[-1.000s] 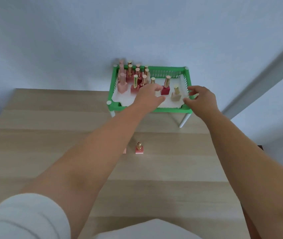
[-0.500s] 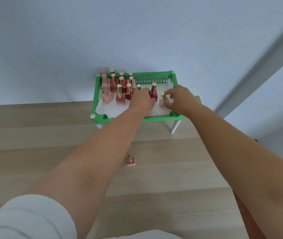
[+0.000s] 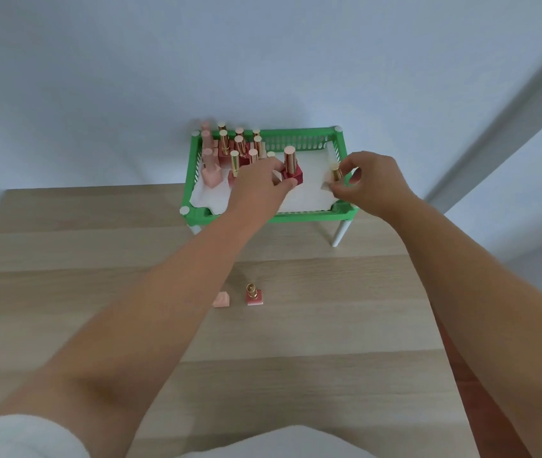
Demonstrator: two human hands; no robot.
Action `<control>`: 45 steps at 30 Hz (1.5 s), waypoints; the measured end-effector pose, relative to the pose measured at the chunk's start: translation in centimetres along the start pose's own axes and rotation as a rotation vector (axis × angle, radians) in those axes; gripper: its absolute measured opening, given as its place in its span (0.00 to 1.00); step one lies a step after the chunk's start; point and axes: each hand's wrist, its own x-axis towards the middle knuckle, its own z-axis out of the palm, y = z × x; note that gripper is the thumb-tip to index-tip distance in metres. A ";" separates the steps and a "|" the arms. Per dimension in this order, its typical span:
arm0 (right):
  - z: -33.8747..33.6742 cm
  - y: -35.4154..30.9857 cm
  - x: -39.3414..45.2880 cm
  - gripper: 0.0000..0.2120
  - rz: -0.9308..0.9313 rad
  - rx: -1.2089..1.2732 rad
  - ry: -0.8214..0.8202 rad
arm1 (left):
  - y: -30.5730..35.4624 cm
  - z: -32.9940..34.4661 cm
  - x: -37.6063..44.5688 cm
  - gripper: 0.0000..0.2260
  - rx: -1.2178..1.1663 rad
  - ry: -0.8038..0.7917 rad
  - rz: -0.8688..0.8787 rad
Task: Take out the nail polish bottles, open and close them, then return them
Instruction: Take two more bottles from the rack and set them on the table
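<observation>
Both arms reach over the wooden surface (image 3: pixel 296 375) into the green tray (image 3: pixel 263 219), a raised basket on white legs at the far edge. The left hand (image 3: pixel 259 190) has its fingers (image 3: pixel 287 184) closed on the square base of the dark red bottle (image 3: pixel 292 171), which stands upright near the middle of the tray with its cap on. The right hand (image 3: pixel 372 186) pinches the pale bottle (image 3: pixel 335 176) at the tray's right side; motion blur there makes it unclear whether the grip is on the gold cap or the glass, though the bottle appears held.

The remaining bottles (image 3: pixel 233 150) stand packed in the tray's rear left corner (close together and tall for their footing). On the surface nearer the person, a pink bottle (image 3: pixel 254 296) stands upright, and a lighter pink one (image 3: pixel 221 299) sits just beside it, half hidden under the left forearm.

Risks noted:
- The left wrist lies close to the packed cluster; a sideways drift during lifting could topple several bottles at once.
- A lift by the cap alone could part cap from glass if the thread is loose, spilling polish onto the white liner (image 3: pixel 302 196).
- Two simultaneous lifts divide attention; either bottle could catch the tray's front rim.
- The forearm passing back low could knock over the two bottles standing on the surface.
</observation>
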 end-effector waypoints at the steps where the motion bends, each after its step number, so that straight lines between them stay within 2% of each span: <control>1: -0.5 -0.3 -0.8 0.09 0.006 0.025 0.009 | 0.1 -0.7 -1.0 0.08 -0.016 -0.001 0.006; 4: -1.3 -0.8 -3.5 0.09 -0.026 0.059 0.001 | 0.2 -2.1 -4.2 0.07 -0.024 -0.033 -0.010; 7: -1.3 -0.5 -6.2 0.10 -0.042 0.092 -0.022 | -0.4 -1.8 -7.8 0.09 -0.024 -0.136 -0.070; 12: 1.1 1.8 -10.1 0.09 0.064 0.159 -0.183 | -2.7 2.0 -12.4 0.10 -0.022 -0.305 -0.137; 18: 5.1 4.6 -12.7 0.08 0.192 0.159 -0.351 | -4.6 5.9 -13.7 0.06 0.181 -0.414 -0.199; 21: 6.8 5.7 -13.3 0.06 0.216 0.136 -0.393 | -4.9 7.2 -13.7 0.05 0.323 -0.413 -0.197; 25: 8.5 6.8 -13.7 0.07 0.228 0.091 -0.448 | -5.1 8.2 -13.6 0.01 0.387 -0.419 -0.221; 28: 9.3 7.4 -13.9 0.05 0.227 0.081 -0.424 | -5.4 8.9 -13.8 0.13 0.399 -0.390 -0.253; 31: 9.6 7.7 -14.1 0.05 0.229 0.070 -0.398 | -5.4 9.0 -13.9 0.17 0.402 -0.374 -0.265; 34: 9.8 7.9 -14.3 0.06 0.223 0.047 -0.380 | -5.4 9.1 -13.8 0.15 0.390 -0.371 -0.267; 37: 10.0 8.2 -14.5 0.07 0.218 0.033 -0.348 | -5.1 9.0 -14.0 0.07 0.398 -0.411 -0.236; 38: 10.1 8.2 -14.6 0.08 0.219 0.029 -0.338 | -5.1 8.9 -14.1 0.04 0.388 -0.417 -0.218; 40: 10.1 8.2 -14.8 0.15 0.220 0.022 -0.328 | -5.3 8.5 -14.8 0.10 0.347 -0.383 -0.189; 43: 9.4 7.7 -15.3 0.28 0.196 0.028 -0.300 | -6.0 5.7 -17.1 0.15 0.163 -0.202 -0.177; 45: 8.6 6.9 -15.9 0.31 0.169 0.071 -0.250 | -7.4 3.0 -18.9 0.12 0.063 -0.074 -0.225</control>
